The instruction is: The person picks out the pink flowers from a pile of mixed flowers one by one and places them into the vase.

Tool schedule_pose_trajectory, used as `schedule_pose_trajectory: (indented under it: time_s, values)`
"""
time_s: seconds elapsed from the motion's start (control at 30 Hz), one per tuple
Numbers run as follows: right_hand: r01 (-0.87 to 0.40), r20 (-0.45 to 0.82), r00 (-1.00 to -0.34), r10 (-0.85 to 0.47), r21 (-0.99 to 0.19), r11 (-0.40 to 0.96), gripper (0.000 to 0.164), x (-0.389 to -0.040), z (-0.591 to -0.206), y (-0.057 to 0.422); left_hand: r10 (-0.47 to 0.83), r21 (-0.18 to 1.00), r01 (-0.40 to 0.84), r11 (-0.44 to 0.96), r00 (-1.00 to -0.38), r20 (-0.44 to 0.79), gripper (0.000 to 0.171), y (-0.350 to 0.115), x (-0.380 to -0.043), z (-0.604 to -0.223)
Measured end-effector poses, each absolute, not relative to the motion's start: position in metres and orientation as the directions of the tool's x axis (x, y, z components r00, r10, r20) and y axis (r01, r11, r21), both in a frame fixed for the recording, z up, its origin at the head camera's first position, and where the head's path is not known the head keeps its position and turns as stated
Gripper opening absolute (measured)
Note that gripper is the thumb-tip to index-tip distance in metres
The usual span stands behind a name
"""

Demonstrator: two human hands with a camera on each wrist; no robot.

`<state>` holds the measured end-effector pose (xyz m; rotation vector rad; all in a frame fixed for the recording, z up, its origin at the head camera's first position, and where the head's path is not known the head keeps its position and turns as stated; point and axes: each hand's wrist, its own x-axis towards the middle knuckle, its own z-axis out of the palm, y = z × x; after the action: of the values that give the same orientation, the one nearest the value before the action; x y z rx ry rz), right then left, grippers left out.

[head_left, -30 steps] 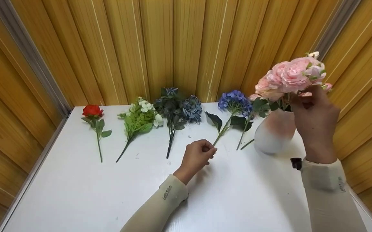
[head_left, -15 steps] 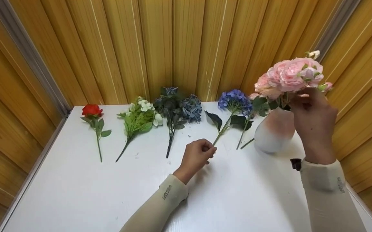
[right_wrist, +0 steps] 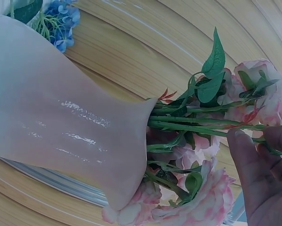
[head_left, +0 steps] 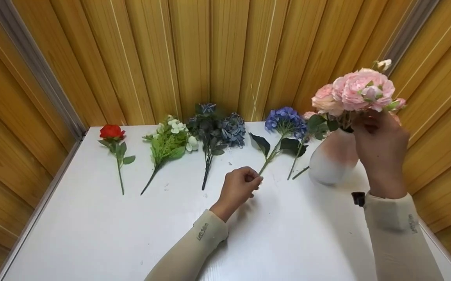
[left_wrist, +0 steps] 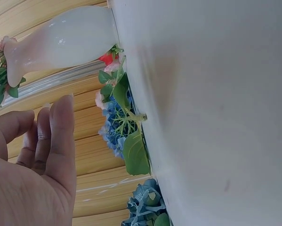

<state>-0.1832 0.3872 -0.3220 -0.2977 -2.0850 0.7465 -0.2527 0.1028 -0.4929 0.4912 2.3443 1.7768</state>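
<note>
My right hand (head_left: 383, 154) is at the heads of a bunch of pink artificial flowers (head_left: 362, 89). In the right wrist view its thumb and fingers pinch the green stems (right_wrist: 192, 126) just below the blooms; the stems' lower ends are hidden inside the white-and-pink vase (head_left: 328, 166). Loosely curled and holding nothing, my left hand (head_left: 239, 191) hovers over the table. From the head it overlaps the stem end of a purple-blue hydrangea (head_left: 286, 121), but the left wrist view shows a gap between the fingers (left_wrist: 60, 127) and that flower.
Along the back of the white table (head_left: 131, 238) lie a red rose (head_left: 112, 132), a green spray with white blossoms (head_left: 168, 144) and a dusty-blue bunch (head_left: 231, 130). Another stem (head_left: 296, 162) with pink blooms lies beside the vase. Wood-look panels (head_left: 225, 58) enclose the table.
The pink blooms have shifted slightly to the right and turned a little in my right hand. My left hand and the flowers on the table keep their places.
</note>
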Motion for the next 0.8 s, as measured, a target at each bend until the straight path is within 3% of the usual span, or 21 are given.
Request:
schedule_pose_trajectory:
  time_s: [0.8]
  values:
    - [-0.051, 0.658, -0.597, 0.458, -0.601, 0.798, 0.030, -0.1859, -0.3318, 0.3923, 0.350, 0.959, 0.152, 0.240, -0.935, 0.061, 0.012, 0.1029, -0.2514, -0.4933]
